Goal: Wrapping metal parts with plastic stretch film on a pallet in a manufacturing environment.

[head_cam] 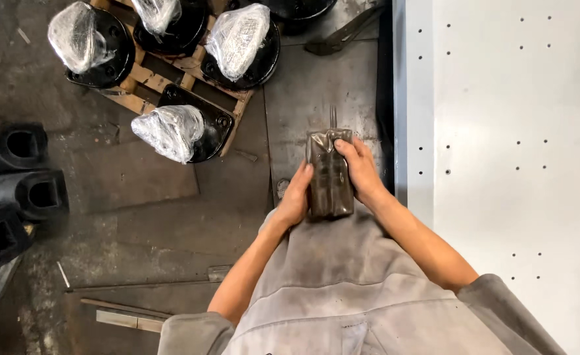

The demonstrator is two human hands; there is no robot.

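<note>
Person grips a dark metal block in front of the waist, left hand and right hand clasped on its sides, wrapped black parts on a pallet nearby.

Wrapped castings wait on a wooden pallet over a stained workshop floor.

Four black parts sit on the pallet, each topped with clear plastic wrap. Dark hollow blocks lie at the left edge; a white perforated panel fills the right, and metal strips lie below.
</note>
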